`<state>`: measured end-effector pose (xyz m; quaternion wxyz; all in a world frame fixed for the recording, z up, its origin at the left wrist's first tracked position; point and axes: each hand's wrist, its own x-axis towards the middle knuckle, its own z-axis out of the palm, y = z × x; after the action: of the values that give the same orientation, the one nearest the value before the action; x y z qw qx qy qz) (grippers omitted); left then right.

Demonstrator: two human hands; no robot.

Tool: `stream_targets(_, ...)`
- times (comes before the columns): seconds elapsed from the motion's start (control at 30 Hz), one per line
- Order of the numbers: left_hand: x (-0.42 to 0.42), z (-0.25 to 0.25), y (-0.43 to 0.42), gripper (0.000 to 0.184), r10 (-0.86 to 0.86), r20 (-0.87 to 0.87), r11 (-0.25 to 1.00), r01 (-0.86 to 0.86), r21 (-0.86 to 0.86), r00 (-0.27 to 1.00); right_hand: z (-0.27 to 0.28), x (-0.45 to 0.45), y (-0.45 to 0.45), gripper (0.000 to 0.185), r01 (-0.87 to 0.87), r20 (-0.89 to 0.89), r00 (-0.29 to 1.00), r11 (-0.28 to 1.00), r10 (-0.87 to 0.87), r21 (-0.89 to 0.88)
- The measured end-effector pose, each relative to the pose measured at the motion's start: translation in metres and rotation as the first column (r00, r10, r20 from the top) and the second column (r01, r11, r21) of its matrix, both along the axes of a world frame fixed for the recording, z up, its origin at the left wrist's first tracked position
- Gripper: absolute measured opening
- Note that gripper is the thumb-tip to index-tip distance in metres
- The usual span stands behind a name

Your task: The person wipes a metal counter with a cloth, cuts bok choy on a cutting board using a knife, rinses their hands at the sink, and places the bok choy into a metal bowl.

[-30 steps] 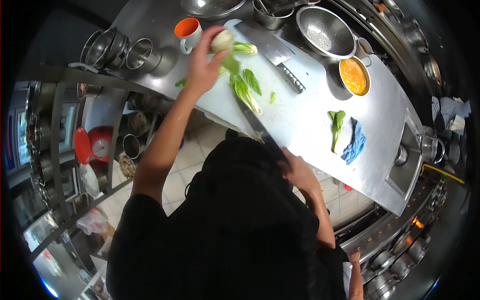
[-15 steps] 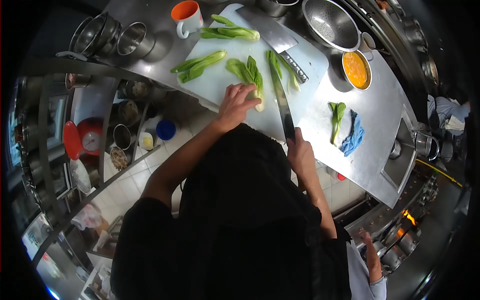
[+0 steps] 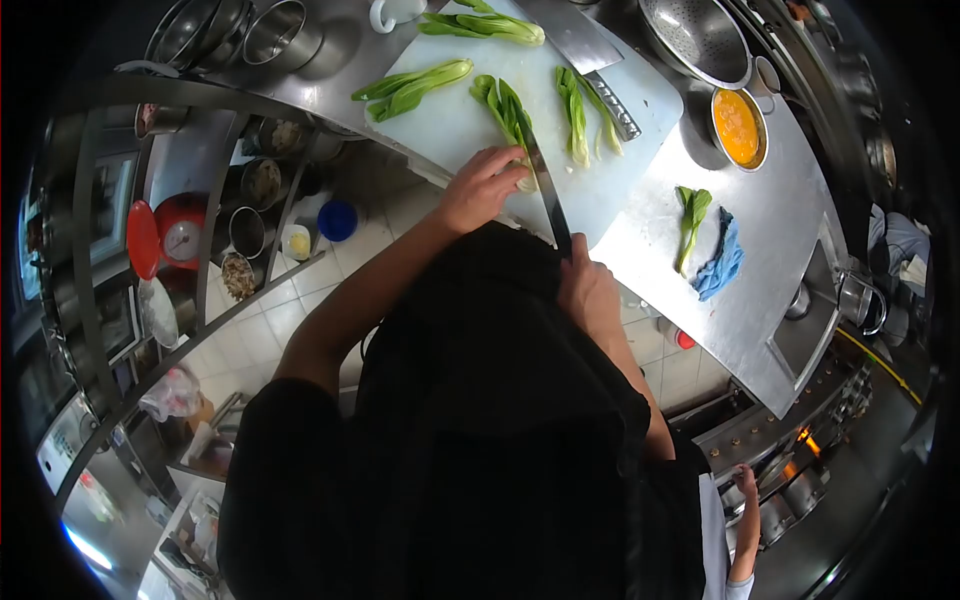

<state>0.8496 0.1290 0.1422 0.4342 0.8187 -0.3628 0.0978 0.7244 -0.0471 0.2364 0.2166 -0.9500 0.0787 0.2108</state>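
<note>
My left hand grips the pale base of a bok choy piece on the white cutting board, its leaves pointing away from me. My right hand is wrapped round the black handle of a knife, whose blade lies along the right side of that piece, beside my left fingertips. More bok choy rests to the right of the blade. Another piece lies at the board's left edge, and one at its far side. A cleaver lies at the far right of the board.
On the steel counter are a colander, a bowl of orange liquid, a loose bok choy piece, a blue cloth and a white mug. Another person's arm is at the lower right, near the stove.
My left hand has come down from the far side of the board onto a bok choy piece. The knife has shifted leftward to that piece. More bok choy now lies right of the blade.
</note>
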Motion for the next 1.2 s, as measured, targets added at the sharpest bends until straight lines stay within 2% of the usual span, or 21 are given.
stream_targets(0.3,0.003,0.005,0.005,0.031,-0.019,-0.067,0.999,0.020,0.026,0.998,-0.001,0.004,0.006,0.021,-0.031,-0.026,0.999,0.999,0.030,-0.023)
stream_targets(0.63,0.005,0.005,0.007,0.032,-0.030,-0.141,1.000,0.030,-0.001,0.990,-0.009,0.020,0.009,0.031,-0.053,0.034,0.998,0.998,0.054,-0.029)
stream_targets(0.7,0.009,0.009,0.008,0.035,-0.010,-0.238,0.999,0.001,-0.040,0.971,-0.009,0.028,0.009,0.031,-0.055,0.053,0.997,0.998,0.056,-0.026)
stream_targets(0.77,0.010,0.010,0.009,0.035,-0.015,-0.259,0.999,0.004,-0.044,0.966,-0.010,0.035,0.006,0.017,-0.068,0.115,0.992,0.996,0.060,0.063)
stream_targets(0.8,0.011,0.011,0.010,0.034,-0.013,-0.286,0.999,0.001,-0.041,0.958,-0.011,0.035,0.005,0.017,-0.068,0.125,0.990,0.996,0.061,0.056)
stream_targets(0.9,0.010,0.008,0.012,0.033,-0.050,-0.263,0.999,0.046,-0.020,0.963,-0.010,0.035,0.003,0.016,-0.059,0.068,0.996,0.998,0.056,0.031)
stream_targets(0.93,0.009,0.011,0.011,0.033,-0.042,-0.310,0.999,0.038,-0.019,0.950,-0.008,0.034,0.003,0.017,-0.063,0.046,0.997,0.997,0.062,0.032)
stream_targets(1.1,0.006,0.009,0.011,0.034,-0.023,-0.283,0.999,0.012,-0.039,0.959,-0.016,0.050,0.004,0.022,-0.090,0.001,0.996,0.995,0.090,0.043)
stream_targets(1.17,0.015,0.013,0.008,0.035,-0.029,-0.244,0.998,0.016,-0.054,0.969,-0.036,0.060,0.009,0.024,-0.127,0.144,0.982,0.992,0.122,0.027)
stream_targets(1.2,0.016,0.013,0.008,0.034,-0.011,-0.232,0.998,-0.004,-0.066,0.973,-0.037,0.060,0.010,0.026,-0.104,0.134,0.986,0.993,0.095,0.058)
